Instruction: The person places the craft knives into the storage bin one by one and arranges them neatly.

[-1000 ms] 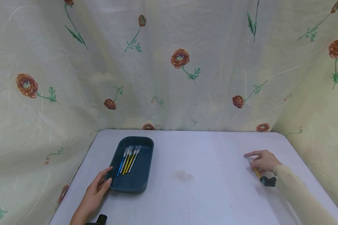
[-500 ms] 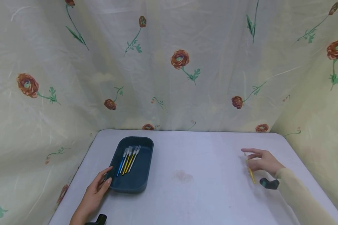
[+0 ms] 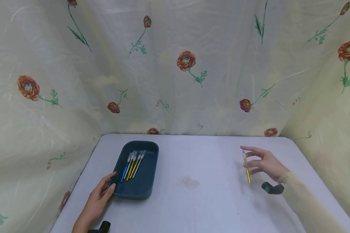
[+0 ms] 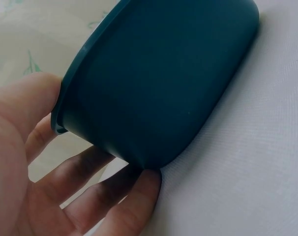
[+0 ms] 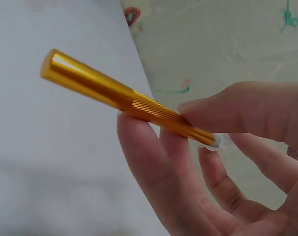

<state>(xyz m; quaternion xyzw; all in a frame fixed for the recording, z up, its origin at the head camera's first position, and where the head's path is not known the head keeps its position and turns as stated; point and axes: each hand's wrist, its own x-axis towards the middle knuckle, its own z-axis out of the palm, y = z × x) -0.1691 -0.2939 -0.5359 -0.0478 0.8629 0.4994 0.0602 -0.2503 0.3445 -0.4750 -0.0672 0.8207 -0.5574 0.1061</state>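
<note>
My right hand (image 3: pixel 265 164) holds a yellow-gold craft knife (image 3: pixel 247 171) above the right side of the table, pinched between thumb and fingers. In the right wrist view its metal handle (image 5: pixel 97 88), knurled near the grip, points up to the left; a clear cap shows partly behind the thumb. At the left, my left hand (image 3: pixel 94 202) grips the near-left corner of a dark teal tray (image 3: pixel 145 186). The left wrist view has the thumb at the tray's rim (image 4: pixel 65 101), the other fingers against its lower wall. Several capped craft knives (image 3: pixel 131 168), blue, silver and yellow, lie side by side in the tray.
A white cloth covers the table (image 3: pixel 210 207), with a faint brownish stain (image 3: pixel 189 182) near the middle. Behind and at both sides hangs a pale flower-printed curtain (image 3: pixel 215 90). Each wrist wears a dark camera mount, such as the right one (image 3: pixel 272 188).
My right hand has lifted the yellow craft knife and moved a little left and farther back, the knife now more upright in view. My left hand and the tray have stayed put.
</note>
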